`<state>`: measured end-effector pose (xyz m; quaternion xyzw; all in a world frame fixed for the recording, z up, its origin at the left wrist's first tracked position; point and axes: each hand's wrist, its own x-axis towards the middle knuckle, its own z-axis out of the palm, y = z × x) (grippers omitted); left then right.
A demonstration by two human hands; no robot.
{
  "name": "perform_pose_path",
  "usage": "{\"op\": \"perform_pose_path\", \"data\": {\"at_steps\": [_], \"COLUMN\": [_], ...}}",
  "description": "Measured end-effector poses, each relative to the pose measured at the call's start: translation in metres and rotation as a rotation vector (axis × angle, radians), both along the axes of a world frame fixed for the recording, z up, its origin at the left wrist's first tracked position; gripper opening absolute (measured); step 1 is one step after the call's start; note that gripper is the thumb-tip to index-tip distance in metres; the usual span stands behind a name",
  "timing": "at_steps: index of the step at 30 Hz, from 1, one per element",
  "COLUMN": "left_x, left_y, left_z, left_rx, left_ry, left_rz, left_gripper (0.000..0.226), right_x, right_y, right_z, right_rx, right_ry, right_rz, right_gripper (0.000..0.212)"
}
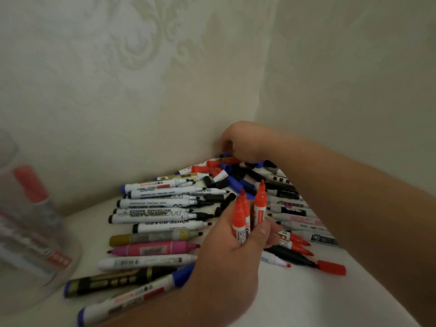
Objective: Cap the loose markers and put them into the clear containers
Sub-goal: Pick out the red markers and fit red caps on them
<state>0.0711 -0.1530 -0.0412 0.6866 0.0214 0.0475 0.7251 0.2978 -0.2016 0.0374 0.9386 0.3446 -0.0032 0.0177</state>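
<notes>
Grip of L hand clamped on red markers — R hand among caps, grip state unclear.

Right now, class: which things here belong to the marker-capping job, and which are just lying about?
Job: left hand, the red markers it holds, right hand at the loose caps, marker pile, clear container.
Just there: patterned wall, white tabletop.
</notes>
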Motion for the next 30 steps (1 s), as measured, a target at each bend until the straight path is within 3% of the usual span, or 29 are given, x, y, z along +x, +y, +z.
{"op": "perform_pose_path", "data": {"at_steps": [3, 5, 9, 17, 24, 27, 30], "left_x": [0.001, 0.001, 0.002, 0.003, 0.004, 0.004, 0.004], "left_y": [0.001, 0.001, 0.000, 0.000, -0.003, -0.002, -0.002], "left_z": [0.000, 0.001, -0.001, -0.001, -0.002, -0.002, -0.002], "left_rx": [-0.020, -0.025, -0.053, -0.062, -0.052, -0.046, -0.049], "left_ry": [0.006, 0.011, 0.006, -0.007, -0.015, -0.017, -0.007], "left_rz": [-0.019, -0.026, -0.019, -0.034, -0.011, -0.012, -0.005], "left_gripper": [0.023, 0.023, 0.026, 0.025, 0.025, 0.026, 0.025], "right_x": [0.008, 0.013, 0.015, 0.023, 0.024, 0.025, 0.027], "right_y": [-0.004, -0.007, -0.009, -0.034, -0.056, -0.054, -0.044], "right_z": [0.000, -0.002, -0.003, -0.003, -0.003, -0.007, -0.013], "right_rx": [-0.138, -0.157, -0.099, 0.240, 0.017, 0.086, 0.191], "right_ry": [0.035, 0.040, 0.037, -0.006, 0.149, 0.157, 0.072], "right_rz": [0.003, -0.006, 0.007, -0.092, -0.129, -0.127, -0.150], "right_gripper": [0.042, 0.034, 0.015, 0.018, 0.015, 0.010, 0.019]}}
